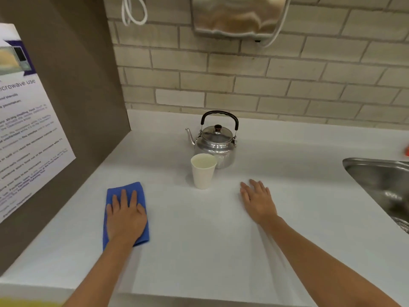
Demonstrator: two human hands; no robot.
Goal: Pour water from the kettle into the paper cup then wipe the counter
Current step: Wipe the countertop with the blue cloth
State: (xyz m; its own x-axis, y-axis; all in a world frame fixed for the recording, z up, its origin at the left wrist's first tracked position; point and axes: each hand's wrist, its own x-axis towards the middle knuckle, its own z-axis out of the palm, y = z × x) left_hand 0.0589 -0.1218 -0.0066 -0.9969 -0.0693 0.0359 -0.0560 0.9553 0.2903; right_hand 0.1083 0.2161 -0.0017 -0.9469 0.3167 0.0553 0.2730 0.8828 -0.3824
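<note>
Left hand (pixel 124 214) flat, fingers spread, on blue cloth (pixel 126 191); right hand (pixel 257 200) open (palm down) on counter (pixel 199 240).

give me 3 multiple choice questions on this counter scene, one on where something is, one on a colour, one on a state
1. Where does the paper cup stand relative to the kettle?
A. directly in front of it, nearer the person
B. behind it, against the tiles
C. inside the sink

2. What colour is the cloth under the left hand?
A. yellow
B. blue
C. white

3. What is the right hand doing?
A. gripping the kettle handle
B. lifting the cup
C. lying open and flat on the counter, holding nothing

Answers:
1. A, since the cup overlaps the lower front of the kettle body, on the person's side.
2. B, since blue fabric shows all round the flat left hand.
3. C, since its fingers are spread on bare counter, right of the cup, touching neither cup nor kettle.
</note>
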